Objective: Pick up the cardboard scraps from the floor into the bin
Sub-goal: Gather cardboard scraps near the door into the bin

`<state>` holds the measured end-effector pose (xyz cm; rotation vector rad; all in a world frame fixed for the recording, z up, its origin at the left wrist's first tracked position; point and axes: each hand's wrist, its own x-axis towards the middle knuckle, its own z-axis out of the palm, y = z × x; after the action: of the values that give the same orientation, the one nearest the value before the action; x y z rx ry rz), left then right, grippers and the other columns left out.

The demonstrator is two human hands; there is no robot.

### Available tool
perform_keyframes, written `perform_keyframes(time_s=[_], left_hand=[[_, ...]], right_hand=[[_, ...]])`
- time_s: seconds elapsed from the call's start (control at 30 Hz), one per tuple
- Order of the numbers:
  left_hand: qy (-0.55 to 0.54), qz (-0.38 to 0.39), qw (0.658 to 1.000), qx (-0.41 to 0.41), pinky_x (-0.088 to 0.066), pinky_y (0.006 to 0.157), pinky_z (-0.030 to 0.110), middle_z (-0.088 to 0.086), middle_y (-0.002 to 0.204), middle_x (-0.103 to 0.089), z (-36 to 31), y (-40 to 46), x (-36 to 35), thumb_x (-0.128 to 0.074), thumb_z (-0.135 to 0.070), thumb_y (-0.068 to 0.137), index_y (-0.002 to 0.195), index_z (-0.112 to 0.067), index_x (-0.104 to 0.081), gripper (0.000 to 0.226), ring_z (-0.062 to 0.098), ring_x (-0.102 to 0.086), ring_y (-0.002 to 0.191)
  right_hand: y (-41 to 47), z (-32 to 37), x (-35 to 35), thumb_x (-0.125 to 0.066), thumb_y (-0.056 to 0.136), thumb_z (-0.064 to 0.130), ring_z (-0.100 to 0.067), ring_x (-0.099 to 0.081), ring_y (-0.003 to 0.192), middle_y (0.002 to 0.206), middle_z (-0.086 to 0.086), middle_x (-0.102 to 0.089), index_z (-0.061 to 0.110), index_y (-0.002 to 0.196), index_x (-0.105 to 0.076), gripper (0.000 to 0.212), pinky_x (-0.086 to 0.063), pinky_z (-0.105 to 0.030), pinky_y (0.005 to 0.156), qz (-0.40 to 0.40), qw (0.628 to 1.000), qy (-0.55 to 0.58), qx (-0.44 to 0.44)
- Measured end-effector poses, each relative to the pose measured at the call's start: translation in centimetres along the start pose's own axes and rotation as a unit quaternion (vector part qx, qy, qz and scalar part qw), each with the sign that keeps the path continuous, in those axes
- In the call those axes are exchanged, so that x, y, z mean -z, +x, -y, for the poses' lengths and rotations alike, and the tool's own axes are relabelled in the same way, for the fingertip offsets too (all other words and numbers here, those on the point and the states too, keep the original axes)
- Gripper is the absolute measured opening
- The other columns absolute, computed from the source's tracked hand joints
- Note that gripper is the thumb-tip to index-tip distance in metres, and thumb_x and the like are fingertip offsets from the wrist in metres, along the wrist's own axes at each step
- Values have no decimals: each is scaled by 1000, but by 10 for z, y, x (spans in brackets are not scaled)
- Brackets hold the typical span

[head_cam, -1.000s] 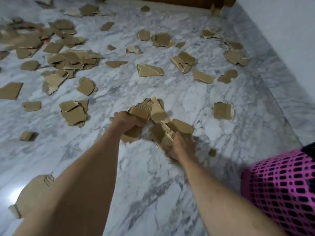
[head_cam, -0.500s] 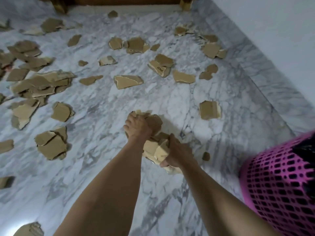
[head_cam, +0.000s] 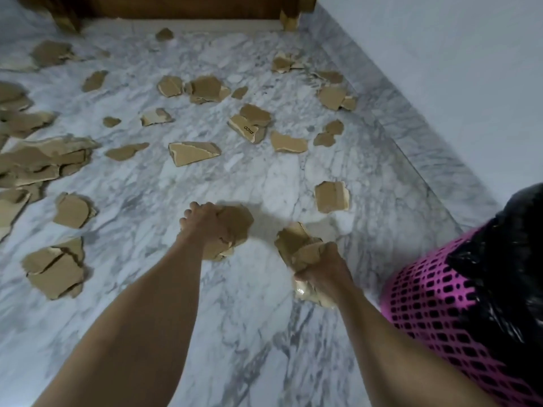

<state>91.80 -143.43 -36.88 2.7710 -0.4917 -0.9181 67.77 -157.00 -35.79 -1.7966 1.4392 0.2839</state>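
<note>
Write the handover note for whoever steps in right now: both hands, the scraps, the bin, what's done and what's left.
Left hand grips a bundle of brown cardboard scraps.
Right hand grips a second brown scrap bundle, nearer the pink mesh bin with black liner at lower right.
Done: two handfuls gathered, not yet binned.
Left: drop both in, then clear the many loose torn cardboard pieces across the white marble floor.

Home room: marble floor (head_cam: 241, 177), wooden furniture (head_cam: 182, 7), lined bin (head_cam: 470, 295).

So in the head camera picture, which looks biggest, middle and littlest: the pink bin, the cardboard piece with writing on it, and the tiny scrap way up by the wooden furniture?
1. pink bin, though it is nearest the camera
2. piece with writing
3. tiny scrap, though it is farthest away
</note>
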Motion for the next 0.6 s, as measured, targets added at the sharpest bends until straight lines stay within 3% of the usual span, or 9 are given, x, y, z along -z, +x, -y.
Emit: perform_keyframes(time_s=[0.1,0.27,0.37,0.47,0.6], left_hand=[[27,-30,999,7,-39,101,46,11,135,-25,0,-1,-18,-88,-32,60,137,-21,-41,91,38,-33,122],[61,-41,997,5,-36,102,45,11,127,-37,-9,-5,-19,-88,-35,64,137,-22,-42,87,35,-42,118],[50,-73,996,13,-35,99,45,14,121,-43,-16,-10,-25,-86,-28,65,129,-18,-35,82,35,-51,111],[-5,-86,996,26,-34,100,49,16,122,-50,-15,-14,-29,-88,-25,64,133,-17,-27,93,38,-53,114],[-49,-78,995,24,-31,101,48,9,113,-55,-12,-30,-36,-91,-34,61,123,-18,-36,84,34,-57,107]], right_hand=[[4,-26,2,-89,70,26,-29,-59,107,118,-7,-57,10,133,-41,81,-43,-30,81,-29,997,40,-66],[15,-30,-17,-91,58,43,-28,-55,115,129,-8,-51,13,134,-41,96,-49,-36,93,-90,988,39,-120],[19,-24,-22,-89,63,38,-25,-50,113,130,-7,-47,18,119,-37,79,-44,-35,92,-103,988,48,-109],[20,-22,-19,-89,66,32,-26,-61,104,116,-5,-59,17,118,-41,72,-50,-34,89,-132,986,41,-89],[22,-27,-21,-78,68,25,-25,-60,91,101,1,-59,22,103,-46,47,-48,-31,85,-98,986,105,-83]])
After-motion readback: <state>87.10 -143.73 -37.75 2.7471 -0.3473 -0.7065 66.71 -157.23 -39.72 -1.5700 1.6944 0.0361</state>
